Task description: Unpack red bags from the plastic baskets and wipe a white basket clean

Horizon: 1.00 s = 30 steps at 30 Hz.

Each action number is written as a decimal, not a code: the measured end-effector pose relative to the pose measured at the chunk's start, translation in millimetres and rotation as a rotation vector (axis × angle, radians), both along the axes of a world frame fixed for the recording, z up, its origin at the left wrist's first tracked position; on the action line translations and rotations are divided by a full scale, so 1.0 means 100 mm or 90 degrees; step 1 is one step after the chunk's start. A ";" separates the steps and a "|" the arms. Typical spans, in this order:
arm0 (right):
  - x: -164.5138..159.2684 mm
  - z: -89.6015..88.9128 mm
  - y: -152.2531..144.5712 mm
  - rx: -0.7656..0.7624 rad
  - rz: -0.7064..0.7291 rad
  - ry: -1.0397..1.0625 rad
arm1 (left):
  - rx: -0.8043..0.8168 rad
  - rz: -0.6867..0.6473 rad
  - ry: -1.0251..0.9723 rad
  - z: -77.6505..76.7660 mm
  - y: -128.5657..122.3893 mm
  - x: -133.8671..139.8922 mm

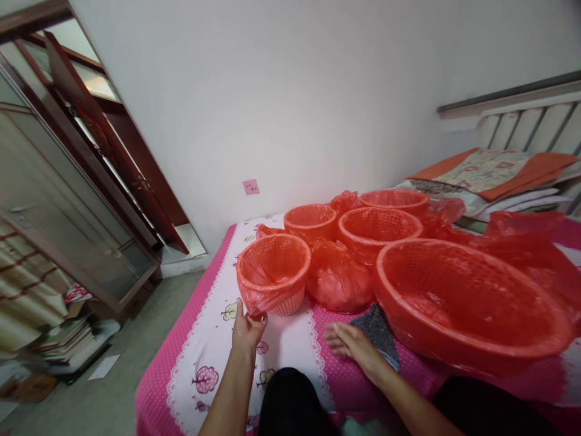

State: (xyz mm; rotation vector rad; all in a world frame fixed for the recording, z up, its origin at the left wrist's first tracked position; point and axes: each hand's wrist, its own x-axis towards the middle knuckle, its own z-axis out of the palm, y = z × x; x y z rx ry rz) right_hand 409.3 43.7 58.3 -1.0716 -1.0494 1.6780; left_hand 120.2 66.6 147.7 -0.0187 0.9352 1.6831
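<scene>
Pinching red plastic bag film (258,303) with left hand (249,328), the nearer one, small round basket (273,269) just beyond fingertips; holding right hand (348,342) open, empty, near gray cloth (380,332).

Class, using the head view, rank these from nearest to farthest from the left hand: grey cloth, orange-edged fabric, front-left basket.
1. Front-left basket: right at the left hand.
2. Grey cloth: off to the right, beside the right hand.
3. Orange-edged fabric: far back on the right.
</scene>
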 end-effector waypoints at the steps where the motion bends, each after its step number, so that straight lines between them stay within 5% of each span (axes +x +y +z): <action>1: -0.05 0.10 0.10 -0.032 -0.016 0.057 | 0.012 0.006 0.001 0.03 -0.01 0.00; 6: -0.43 0.43 0.57 -0.229 -0.035 0.257 | 0.070 0.028 0.012 0.21 -0.09 0.01; 13: -0.91 0.51 0.95 -0.245 -0.089 0.334 | 0.044 0.052 0.038 0.33 -0.17 -0.01; 26: -0.88 0.81 0.92 -0.205 -0.111 0.399 | 0.076 0.027 0.082 0.28 -0.60 0.04; 30: -0.93 0.74 0.78 -0.225 -0.101 0.352 | 0.067 0.036 0.097 0.34 -0.71 0.07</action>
